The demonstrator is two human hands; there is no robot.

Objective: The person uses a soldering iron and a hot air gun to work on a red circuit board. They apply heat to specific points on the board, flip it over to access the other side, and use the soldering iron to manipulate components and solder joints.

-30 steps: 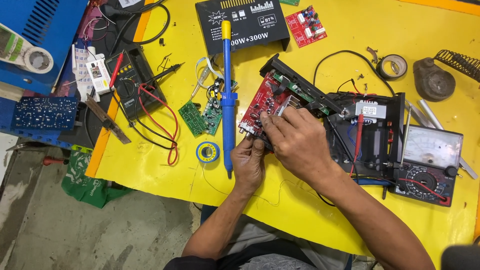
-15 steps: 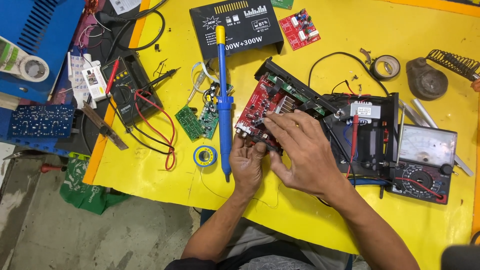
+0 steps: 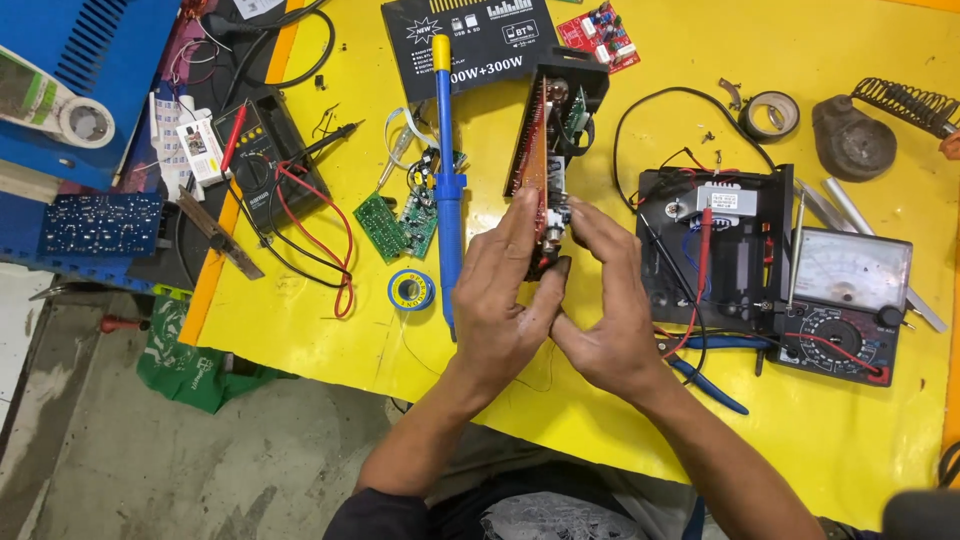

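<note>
Both hands hold a red circuit board (image 3: 535, 150) with a black heatsink, stood up on its edge on the yellow table (image 3: 700, 430). My left hand (image 3: 505, 290) grips its near end from the left. My right hand (image 3: 605, 300) grips the same end from the right, fingers on the small parts there. A blue desoldering pump (image 3: 445, 180) lies just left of the board.
Left of the pump are green small boards (image 3: 398, 225), a solder roll (image 3: 411, 290) and a black multimeter with red leads (image 3: 265, 165). To the right sit a black chassis with transformer (image 3: 715, 245), an analog meter (image 3: 845, 300), a soldering iron stand (image 3: 865, 125) and a tape roll (image 3: 773, 113).
The red board has been turned from lying flat to standing on its edge, pointing away from me. Both hands shifted to clasp its near end.
</note>
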